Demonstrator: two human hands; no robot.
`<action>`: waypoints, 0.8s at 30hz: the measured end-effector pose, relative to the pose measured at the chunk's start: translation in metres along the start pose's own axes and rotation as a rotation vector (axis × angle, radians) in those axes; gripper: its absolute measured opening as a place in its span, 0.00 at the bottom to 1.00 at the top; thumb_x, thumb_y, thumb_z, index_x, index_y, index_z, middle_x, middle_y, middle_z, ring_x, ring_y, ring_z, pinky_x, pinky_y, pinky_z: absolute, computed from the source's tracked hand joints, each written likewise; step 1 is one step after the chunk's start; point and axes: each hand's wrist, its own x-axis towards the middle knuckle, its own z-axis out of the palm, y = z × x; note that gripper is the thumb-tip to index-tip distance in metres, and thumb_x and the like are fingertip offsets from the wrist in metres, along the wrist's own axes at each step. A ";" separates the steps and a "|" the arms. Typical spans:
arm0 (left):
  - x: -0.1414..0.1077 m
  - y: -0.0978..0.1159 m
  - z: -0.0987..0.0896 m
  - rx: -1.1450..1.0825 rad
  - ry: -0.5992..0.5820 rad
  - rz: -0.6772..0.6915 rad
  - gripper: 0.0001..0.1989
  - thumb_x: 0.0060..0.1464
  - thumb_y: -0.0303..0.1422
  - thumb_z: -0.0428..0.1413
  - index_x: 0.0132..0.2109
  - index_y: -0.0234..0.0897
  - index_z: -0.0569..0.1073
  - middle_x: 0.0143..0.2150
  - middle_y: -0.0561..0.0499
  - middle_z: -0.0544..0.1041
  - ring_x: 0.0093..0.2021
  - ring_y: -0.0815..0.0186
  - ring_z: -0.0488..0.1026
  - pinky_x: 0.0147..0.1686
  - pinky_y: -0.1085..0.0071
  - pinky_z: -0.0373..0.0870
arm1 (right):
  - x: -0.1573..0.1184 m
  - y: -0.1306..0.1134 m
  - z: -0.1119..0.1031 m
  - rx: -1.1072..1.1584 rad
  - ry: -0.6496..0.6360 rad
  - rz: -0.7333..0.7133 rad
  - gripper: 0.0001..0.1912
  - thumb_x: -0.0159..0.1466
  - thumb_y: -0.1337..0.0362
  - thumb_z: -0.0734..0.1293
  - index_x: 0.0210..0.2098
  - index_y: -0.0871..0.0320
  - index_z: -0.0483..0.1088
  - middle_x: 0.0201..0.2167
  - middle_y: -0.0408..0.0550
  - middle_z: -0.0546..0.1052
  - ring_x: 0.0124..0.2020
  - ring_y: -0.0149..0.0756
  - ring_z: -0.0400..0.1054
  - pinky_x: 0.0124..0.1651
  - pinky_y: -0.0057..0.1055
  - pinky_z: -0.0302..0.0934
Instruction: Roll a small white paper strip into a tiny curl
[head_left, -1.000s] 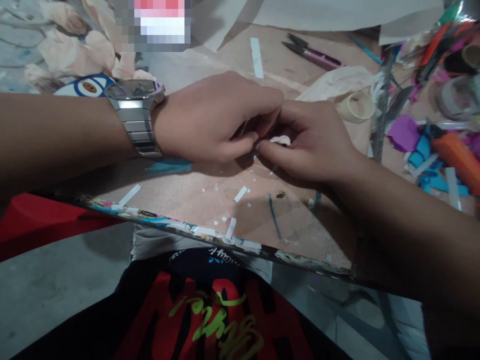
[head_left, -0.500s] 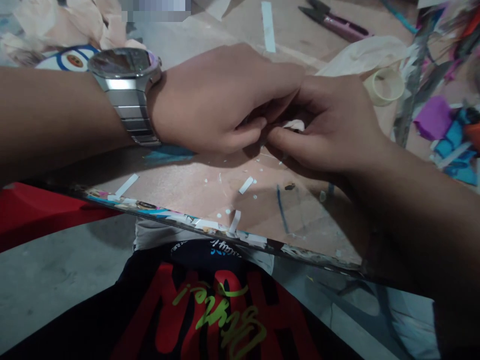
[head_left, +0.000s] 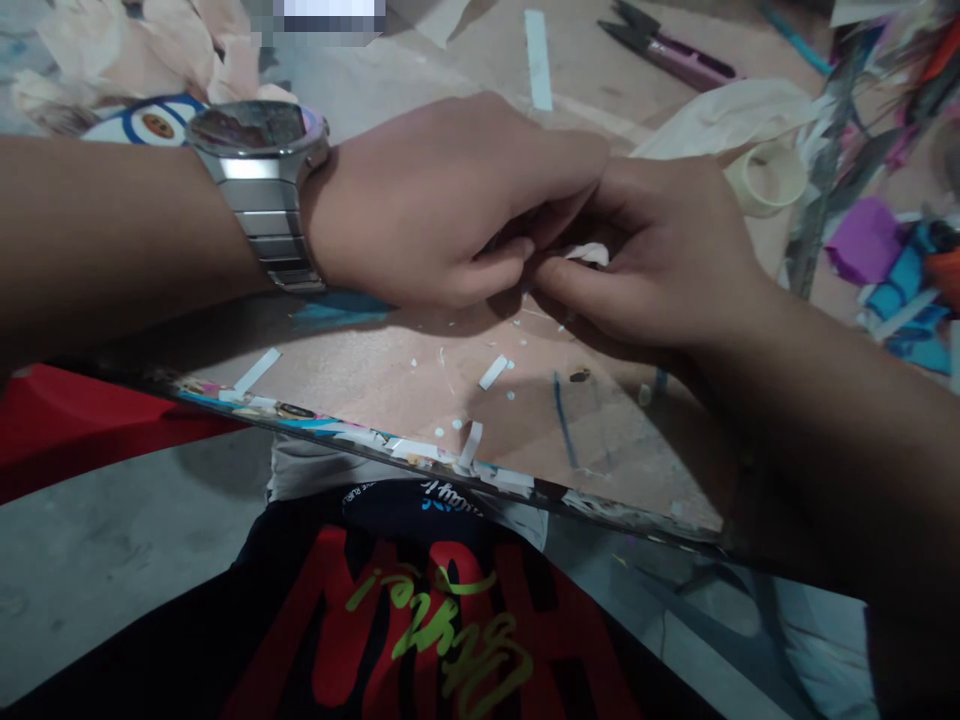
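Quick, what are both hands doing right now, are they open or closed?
Left hand: closed, fingers curled in; whether it holds anything is hidden.
Right hand: closed, with a small pale piece between thumb and fingers.

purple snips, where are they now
In the head view, the purple snips lie toward the upper right, beyond the right hand, with a pale sheet just below them.

With the view shifted, the snips [head_left: 669, 48] appear higher.

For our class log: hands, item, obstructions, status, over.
Left hand against right hand. Pale piece in right hand, mostly hidden. Hands themselves block view.
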 end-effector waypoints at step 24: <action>0.004 -0.001 0.002 0.059 -0.018 -0.037 0.14 0.60 0.40 0.48 0.47 0.41 0.74 0.36 0.50 0.74 0.47 0.54 0.83 0.63 0.46 0.79 | -0.002 0.002 -0.002 -0.006 -0.010 0.011 0.09 0.67 0.70 0.70 0.46 0.61 0.79 0.42 0.36 0.83 0.41 0.16 0.74 0.48 0.18 0.64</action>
